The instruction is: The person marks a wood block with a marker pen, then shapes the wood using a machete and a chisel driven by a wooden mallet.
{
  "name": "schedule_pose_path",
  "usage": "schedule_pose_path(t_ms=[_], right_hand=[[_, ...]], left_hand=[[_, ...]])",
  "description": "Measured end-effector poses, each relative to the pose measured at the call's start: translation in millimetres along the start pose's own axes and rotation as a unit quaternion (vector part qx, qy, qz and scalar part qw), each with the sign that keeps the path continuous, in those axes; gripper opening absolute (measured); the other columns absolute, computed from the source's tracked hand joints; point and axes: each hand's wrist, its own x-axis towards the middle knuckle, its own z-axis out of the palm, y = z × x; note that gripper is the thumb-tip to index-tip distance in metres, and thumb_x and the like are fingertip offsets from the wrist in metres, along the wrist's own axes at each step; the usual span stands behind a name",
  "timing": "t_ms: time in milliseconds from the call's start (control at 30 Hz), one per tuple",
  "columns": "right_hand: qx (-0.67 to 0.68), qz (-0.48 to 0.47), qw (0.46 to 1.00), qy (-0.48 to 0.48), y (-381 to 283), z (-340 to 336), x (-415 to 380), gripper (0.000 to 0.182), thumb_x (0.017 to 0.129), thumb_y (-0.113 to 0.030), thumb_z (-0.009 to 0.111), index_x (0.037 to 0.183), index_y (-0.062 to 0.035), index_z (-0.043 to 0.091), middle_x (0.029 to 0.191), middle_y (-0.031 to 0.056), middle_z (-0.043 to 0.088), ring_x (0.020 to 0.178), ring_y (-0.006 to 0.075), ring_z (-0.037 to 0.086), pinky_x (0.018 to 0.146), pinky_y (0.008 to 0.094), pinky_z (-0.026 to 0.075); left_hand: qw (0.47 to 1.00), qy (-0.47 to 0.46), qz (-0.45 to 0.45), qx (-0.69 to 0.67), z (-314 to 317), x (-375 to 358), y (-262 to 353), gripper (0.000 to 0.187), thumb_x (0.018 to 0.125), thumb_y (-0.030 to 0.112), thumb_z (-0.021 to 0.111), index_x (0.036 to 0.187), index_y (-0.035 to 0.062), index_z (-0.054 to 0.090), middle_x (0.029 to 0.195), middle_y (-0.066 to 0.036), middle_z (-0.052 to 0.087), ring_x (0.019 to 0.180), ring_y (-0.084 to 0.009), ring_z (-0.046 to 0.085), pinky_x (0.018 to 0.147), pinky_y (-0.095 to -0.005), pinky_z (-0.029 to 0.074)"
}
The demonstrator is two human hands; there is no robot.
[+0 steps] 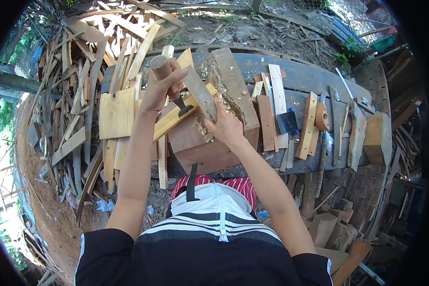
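My left hand (163, 90) is closed around a chisel (160, 66) with a round wooden handle. The chisel's dark blade points down onto a pale yellow wooden strip (170, 125), near a dark notch or mark; whether it cuts in is too small to tell. My right hand (225, 126) grips a flat, greyish wooden bat (200, 93), which is tilted up toward the chisel with a gap between them. Beneath the strip is a thick reddish-brown wooden block (209, 159), with shavings scattered on top.
A rough-edged beam (231, 78) lies just right of the strip. Farther right on the dark bench (302, 71) are several boards, a dark flat blade (287, 122) and drilled wood pieces (307, 126). A square yellow board (117, 113) and a large scrap pile (76, 90) are at left.
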Motion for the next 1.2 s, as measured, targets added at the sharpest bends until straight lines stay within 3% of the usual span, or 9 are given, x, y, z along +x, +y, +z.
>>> schedule_pose_path(t_ms=[100, 233, 300, 433, 567, 700, 800, 967, 1200], right_hand=[[0.008, 0.011, 1.000, -0.020, -6, -6, 0, 0.077, 0.079, -0.040, 0.066, 0.142, -0.0103, 0.032, 0.086, 0.0261, 0.067, 0.083, 0.0428, 0.067, 0.075, 0.0514, 0.053], [-0.002, -0.002, 1.000, 0.017, -2, 2, 0, 0.078, 0.076, -0.037, 0.069, 0.140, -0.0081, 0.035, 0.079, 0.0201, 0.068, 0.078, 0.0387, 0.068, 0.071, 0.0486, 0.054], [0.012, -0.012, 1.000, 0.018, 3, 7, 1, 0.078, 0.077, -0.036, 0.068, 0.141, -0.0080, 0.034, 0.080, 0.0205, 0.067, 0.078, 0.0388, 0.068, 0.072, 0.0489, 0.054], [0.061, -0.097, 0.991, 0.064, 18, 12, -2, 0.079, 0.077, -0.036, 0.066, 0.143, -0.0080, 0.032, 0.083, 0.0226, 0.067, 0.082, 0.0397, 0.067, 0.075, 0.0509, 0.053], [0.007, 0.023, 0.999, -0.024, -5, -2, 1, 0.081, 0.077, -0.036, 0.066, 0.144, -0.0080, 0.030, 0.089, 0.0228, 0.068, 0.087, 0.0402, 0.067, 0.079, 0.0515, 0.052], [0.011, 0.026, 0.999, -0.033, -7, -6, 0, 0.077, 0.078, -0.040, 0.066, 0.141, -0.0096, 0.033, 0.091, 0.0277, 0.067, 0.088, 0.0433, 0.066, 0.078, 0.0509, 0.053], [0.016, 0.019, 1.000, -0.016, -3, -1, 0, 0.078, 0.078, -0.041, 0.065, 0.142, -0.0102, 0.033, 0.092, 0.0279, 0.067, 0.088, 0.0434, 0.066, 0.079, 0.0508, 0.053], [-0.010, 0.026, 0.999, -0.034, -8, -5, 2, 0.079, 0.077, -0.040, 0.068, 0.142, -0.0090, 0.033, 0.090, 0.0241, 0.068, 0.088, 0.0393, 0.068, 0.079, 0.0484, 0.053], [-0.017, 0.026, 0.999, -0.018, -8, -4, 2, 0.078, 0.078, -0.040, 0.068, 0.141, -0.0091, 0.034, 0.087, 0.0236, 0.068, 0.084, 0.0396, 0.068, 0.075, 0.0481, 0.054]], left_hand=[[0.997, -0.062, -0.033, -0.041, 2, -1, 1, 0.027, 0.081, 0.016, 0.075, 0.070, 0.0100, 0.051, 0.057, 0.003, 0.049, 0.049, -0.0043, 0.045, 0.045, -0.0208, 0.033], [0.991, -0.071, -0.007, 0.114, 29, -27, 0, 0.023, 0.083, 0.014, 0.069, 0.067, 0.0080, 0.054, 0.056, 0.002, 0.051, 0.050, -0.0062, 0.047, 0.048, -0.0220, 0.036], [0.955, -0.135, 0.059, 0.257, 52, -45, -3, 0.021, 0.082, 0.015, 0.070, 0.068, 0.0063, 0.058, 0.058, 0.002, 0.055, 0.053, -0.0071, 0.051, 0.050, -0.0219, 0.039], [0.908, -0.193, 0.204, 0.312, 68, -62, -23, 0.019, 0.081, 0.017, 0.071, 0.072, 0.0054, 0.061, 0.060, 0.004, 0.057, 0.055, -0.0070, 0.052, 0.051, -0.0229, 0.041], [0.983, 0.070, 0.072, 0.156, 28, -48, -11, 0.021, 0.082, 0.016, 0.068, 0.070, 0.0084, 0.052, 0.059, -0.001, 0.051, 0.051, -0.0087, 0.046, 0.051, -0.0233, 0.037], [0.944, 0.257, 0.121, -0.169, -37, -22, -4, 0.023, 0.089, 0.015, 0.057, 0.073, 0.0123, 0.041, 0.058, 0.002, 0.038, 0.051, -0.0099, 0.037, 0.055, -0.0279, 0.036], [0.923, 0.269, 0.125, -0.245, -65, -30, 5, 0.025, 0.089, 0.020, 0.057, 0.072, 0.0132, 0.040, 0.060, 0.001, 0.037, 0.052, -0.0113, 0.038, 0.056, -0.0288, 0.037], [0.934, 0.280, 0.148, -0.164, -43, -27, 13, 0.032, 0.093, 0.029, 0.059, 0.073, 0.0133, 0.041, 0.063, 0.000, 0.039, 0.053, -0.0120, 0.039, 0.054, -0.0290, 0.037], [0.956, 0.205, 0.163, -0.129, -8, -10, -1, 0.029, 0.091, 0.022, 0.064, 0.073, 0.0083, 0.046, 0.053, -0.002, 0.043, 0.040, -0.0108, 0.042, 0.039, -0.0252, 0.035]])
